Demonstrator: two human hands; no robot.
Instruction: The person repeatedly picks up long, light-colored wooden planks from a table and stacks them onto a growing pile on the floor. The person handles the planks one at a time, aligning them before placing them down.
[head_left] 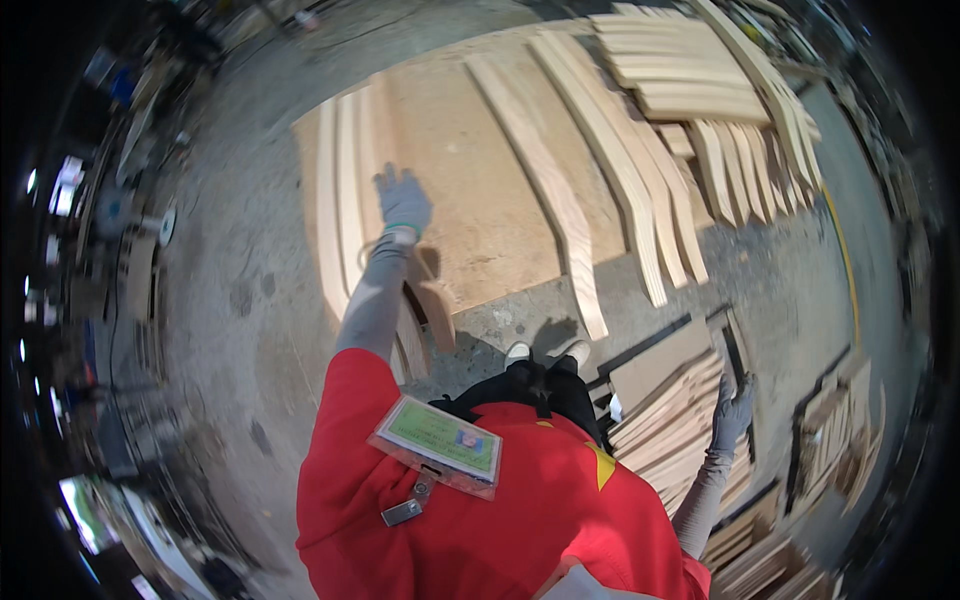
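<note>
I look down over my red shirt at a wooden board (pixel 470 190) lying on the concrete floor. My left hand (pixel 402 200), in a grey glove, reaches out over the curved wooden slats (pixel 340 210) at the board's left edge, fingers apart and holding nothing. My right hand (pixel 732 412), also gloved, rests on a stack of short wooden pieces (pixel 665 415) at my right side; whether it grips a piece I cannot tell. More long curved slats (pixel 560 210) lie across the board ahead of me.
A large pile of curved wooden parts (pixel 690 80) fills the far right. Further stacks of wood (pixel 835 430) stand at the right and lower right. Machinery and clutter (pixel 120 250) line the left side. A badge (pixel 440 440) hangs on my chest.
</note>
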